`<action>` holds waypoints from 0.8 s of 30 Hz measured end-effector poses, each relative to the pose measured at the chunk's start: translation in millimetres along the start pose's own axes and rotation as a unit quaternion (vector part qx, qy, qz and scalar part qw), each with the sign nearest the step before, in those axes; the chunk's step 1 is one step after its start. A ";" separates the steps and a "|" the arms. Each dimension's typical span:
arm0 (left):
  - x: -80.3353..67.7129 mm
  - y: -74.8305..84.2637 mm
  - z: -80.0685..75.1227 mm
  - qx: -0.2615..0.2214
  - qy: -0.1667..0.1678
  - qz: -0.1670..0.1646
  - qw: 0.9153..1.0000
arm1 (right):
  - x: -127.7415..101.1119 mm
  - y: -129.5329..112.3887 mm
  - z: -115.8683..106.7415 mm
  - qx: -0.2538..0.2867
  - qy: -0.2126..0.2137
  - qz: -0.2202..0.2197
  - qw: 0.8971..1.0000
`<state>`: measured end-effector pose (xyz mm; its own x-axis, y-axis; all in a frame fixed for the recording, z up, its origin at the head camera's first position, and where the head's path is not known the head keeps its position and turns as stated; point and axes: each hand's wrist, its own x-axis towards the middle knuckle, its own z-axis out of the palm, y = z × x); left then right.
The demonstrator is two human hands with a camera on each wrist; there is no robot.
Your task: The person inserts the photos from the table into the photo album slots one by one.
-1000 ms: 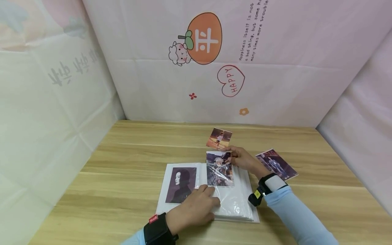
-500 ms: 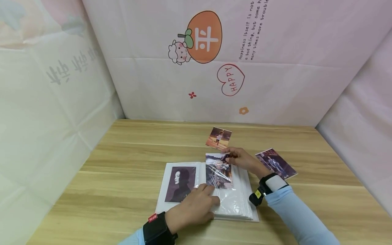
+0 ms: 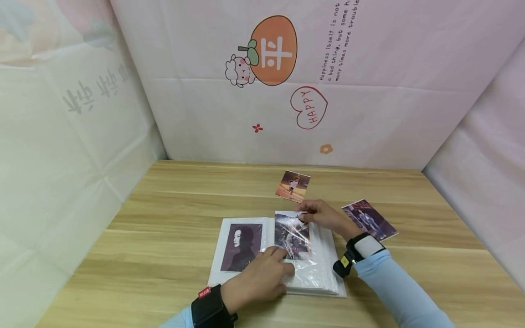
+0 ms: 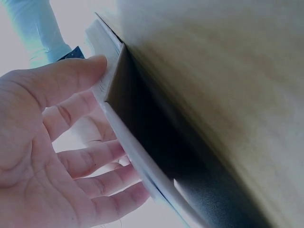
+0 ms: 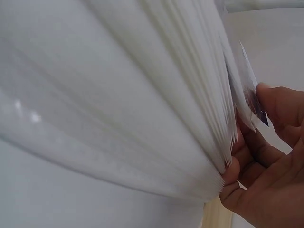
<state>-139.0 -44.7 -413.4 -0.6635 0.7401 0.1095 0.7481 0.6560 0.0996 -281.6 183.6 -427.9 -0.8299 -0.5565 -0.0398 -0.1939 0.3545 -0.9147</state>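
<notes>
An open album [image 3: 262, 255] is lying flat on the wooden tabletop [image 3: 164, 237], near the front edge. The right hand [image 3: 324, 217] is pinching the top right corner of a photo [image 3: 292, 234] between thumb and fingers, and the photo is sitting partway inside the clear sleeve of the album's right page, its upper edge sticking out past the top of the page. In the right wrist view the fingers [image 5: 280, 109] are curling round the photo's corner [image 5: 254, 102], right against the fanned edges of the album's pages [image 5: 180, 118].

The left hand [image 3: 258, 278] is lying palm down on the album's lower middle, its fingers straight and spread, pressing on the sleeve just below the photo. In the left wrist view the thumb [image 4: 61, 80] is resting against the album's edge [image 4: 123, 137] while the other fingers are lying flat on the page; the hand is gripping nothing.

On the album's left page a dark portrait [image 3: 242, 246] is already sitting in its sleeve.

Two loose photos are lying on the tabletop beyond the album: one [image 3: 293, 186] just behind the right hand, well apart from the album, and another [image 3: 370, 220] to the right of the right hand, close by the wrist. A black wristband is showing on the left wrist, a white and black one on the right, and both arms are wearing pale blue sleeves.
</notes>
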 end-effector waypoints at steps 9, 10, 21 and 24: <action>0.4 -0.5 -0.7 -0.010 -0.003 0.000 1.000 | 2.1 -1.3 4.2 -0.018 -0.009 -0.015 1.000; 0.4 -0.5 -0.8 -0.010 -0.004 0.000 1.000 | 2.4 -1.1 4.4 -0.020 -0.010 -0.015 1.000; 0.0 -0.8 1.0 0.000 0.016 0.013 1.000 | 1.3 -3.0 5.0 -0.029 -0.019 -0.010 0.999; 0.0 -1.4 1.6 -0.006 0.018 0.013 1.000 | 2.9 -1.6 5.4 -0.036 -0.024 -0.014 0.999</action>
<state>-140.0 -45.4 -415.1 -0.6436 0.7510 0.1477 0.7653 0.6345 0.1085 -280.9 177.4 -428.7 -0.7980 -0.6017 -0.0343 -0.2564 0.3904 -0.8842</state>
